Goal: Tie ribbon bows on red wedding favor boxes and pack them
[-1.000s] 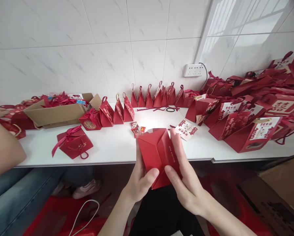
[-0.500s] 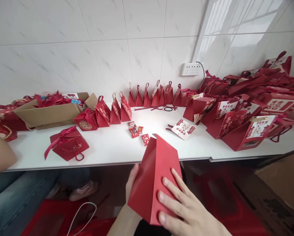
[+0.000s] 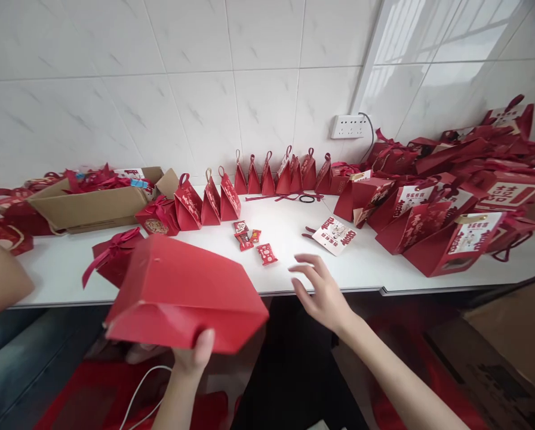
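My left hand (image 3: 194,353) holds a plain red paper box (image 3: 200,286) from below, its thumb against the near side and its other fingers hidden behind the box. The box is tilted above the table's front edge. My right hand (image 3: 319,292) hovers at the table edge with its fingers apart and nothing in it. Just beyond it lie a small red-wrapped sweet (image 3: 266,254) and a few more wrapped sweets (image 3: 244,240). A printed white card (image 3: 334,235) with a dark red ribbon lies flat behind my right hand.
Several triangular red boxes (image 3: 267,174) stand along the wall. A cardboard carton (image 3: 88,209) of red items is at left, with a person's arm (image 3: 1,272) nearby. Piled red gift boxes (image 3: 455,239) fill the right side, where another person's hand shows.
The red box has moved left and turned onto its side in my left hand. My right hand has let go of it and moved up to the table edge.
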